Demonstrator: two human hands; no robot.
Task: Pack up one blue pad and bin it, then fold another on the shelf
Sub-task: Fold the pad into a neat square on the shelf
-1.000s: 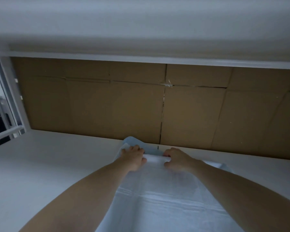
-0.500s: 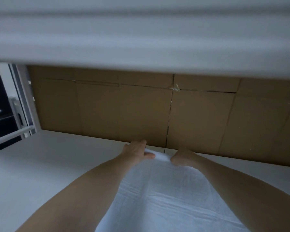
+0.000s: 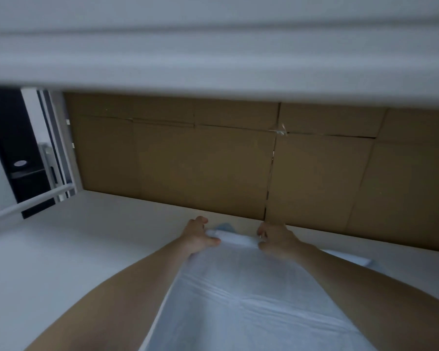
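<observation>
Folding step under way: left hand [image 3: 197, 238] and right hand [image 3: 276, 240] each pinch the far edge of the pad [image 3: 238, 300], fingers curled round its rolled hem, spread on the shelf [image 3: 61, 249], so next it probably wants an even pull.

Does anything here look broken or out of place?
Yes: the cardboard backing the shelf is split. A crack runs down near the middle, with crumpled tape at its top. Both hands grip the pad, which looks fine.
</observation>
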